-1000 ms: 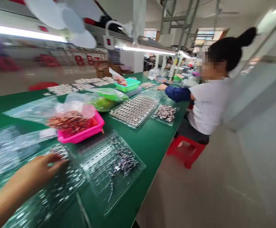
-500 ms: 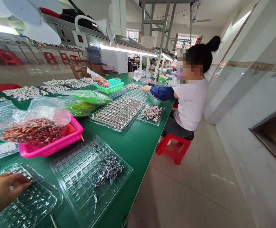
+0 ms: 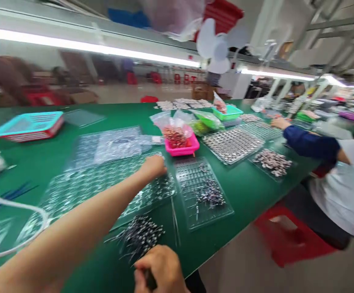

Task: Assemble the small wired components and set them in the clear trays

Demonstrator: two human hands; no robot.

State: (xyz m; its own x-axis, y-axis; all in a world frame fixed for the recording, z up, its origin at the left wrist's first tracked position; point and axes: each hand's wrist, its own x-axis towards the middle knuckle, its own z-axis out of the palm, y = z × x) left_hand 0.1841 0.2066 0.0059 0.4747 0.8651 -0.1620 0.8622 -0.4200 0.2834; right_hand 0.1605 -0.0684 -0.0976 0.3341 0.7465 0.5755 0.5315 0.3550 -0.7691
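Observation:
My left hand (image 3: 155, 166) rests at the right end of a clear moulded tray (image 3: 82, 183), its fingers bent down over the cells; what they hold, if anything, is hidden. Low in the picture, my right hand (image 3: 161, 268) is closed around a dark object (image 3: 150, 280) too blurred to name. Just beyond it lies a pile of thin-stemmed pieces with small round heads (image 3: 143, 236). Long thin rods (image 3: 174, 221) lie to the right of the pile. A second clear tray (image 3: 192, 215) holds more such pieces (image 3: 210, 193).
A pink basket (image 3: 181, 151) holds bagged brown rings. Past it are a filled tray (image 3: 233, 142) and a tray of pale pieces (image 3: 272, 162). A person's blue sleeve (image 3: 312, 142) reaches in from the right. A white cable (image 3: 15, 203) curves at left.
The view has swung left and down. My right hand and the pile beside it have come into view. My left hand is still over the clear tray.

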